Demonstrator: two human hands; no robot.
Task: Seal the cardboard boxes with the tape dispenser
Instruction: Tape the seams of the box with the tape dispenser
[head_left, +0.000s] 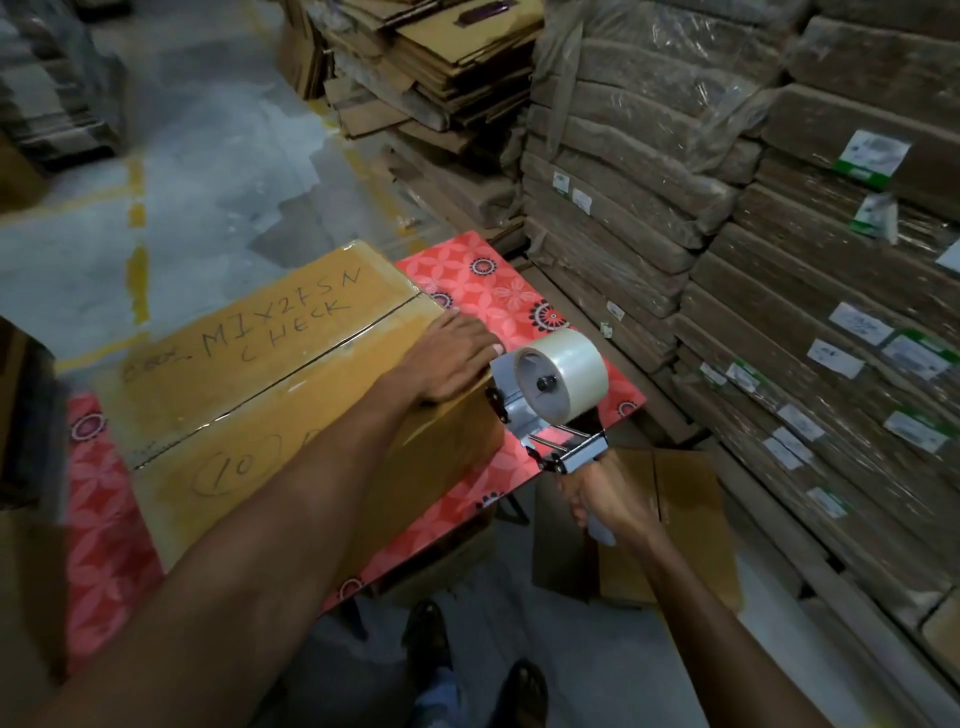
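1. Cardboard box (270, 374) lies on a red floral-patterned table (498, 291), flaps closed, centre seam running from the far right end toward the near left. Marker writing on top. A glossy strip seems to cover part of the seam; cannot tell how far it reaches.
2. Left hand (452, 358) lies flat and open on the box's right top edge, fingers spread, gripping nothing, just pressing the flaps down.
3. Right hand (597, 499) is wrapped closed around the handle of the tape dispenser (550, 395), which carries a clear roll and sits at the box's right end face, just below the left hand's fingertips. Whether the blade end touches the cardboard is unclear.
4. Step in hand, as I judge it: anchoring tape on the end face before pulling across the top.
5. To do it well: stick the tape tail firmly on the end face, line the roll up with the seam, keep the left palm pressing so the flaps stay level, then draw steadily with the roller flat. Shift the left hand clear of the dispenser's path.
6. Risk: a skewed start leaves the seam uncovered.
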